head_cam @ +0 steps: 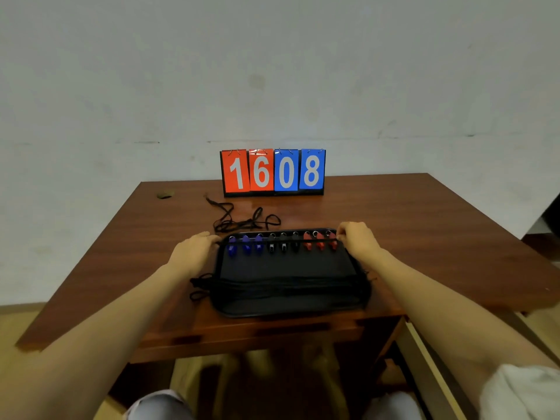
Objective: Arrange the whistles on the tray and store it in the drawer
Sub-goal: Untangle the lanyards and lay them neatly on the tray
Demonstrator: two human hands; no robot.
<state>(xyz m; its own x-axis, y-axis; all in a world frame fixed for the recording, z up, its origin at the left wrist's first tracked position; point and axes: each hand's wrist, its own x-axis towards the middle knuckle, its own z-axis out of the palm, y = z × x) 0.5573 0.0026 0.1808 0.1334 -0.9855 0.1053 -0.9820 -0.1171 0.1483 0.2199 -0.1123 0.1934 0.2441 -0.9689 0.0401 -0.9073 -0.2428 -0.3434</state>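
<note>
A black tray point(288, 307) lies on the wooden table near its front edge. Along the tray's far side stands a row of whistles: three blue point(246, 245), three black point(283, 245) and three red point(319, 244). A thin black cord point(280, 241) stretches straight across the row. My left hand point(195, 248) pinches the cord's left end at the tray's left rim. My right hand point(359, 241) pinches its right end at the far right corner. A bundle of black lanyards point(272, 287) lies across the tray's near part.
Loose black cords point(239, 221) lie tangled on the table point(424, 237) just behind the tray. A red and blue flip scoreboard point(274, 172) reading 1608 stands at the back against the wall. Drawer fronts point(242, 331) show under the table's front edge.
</note>
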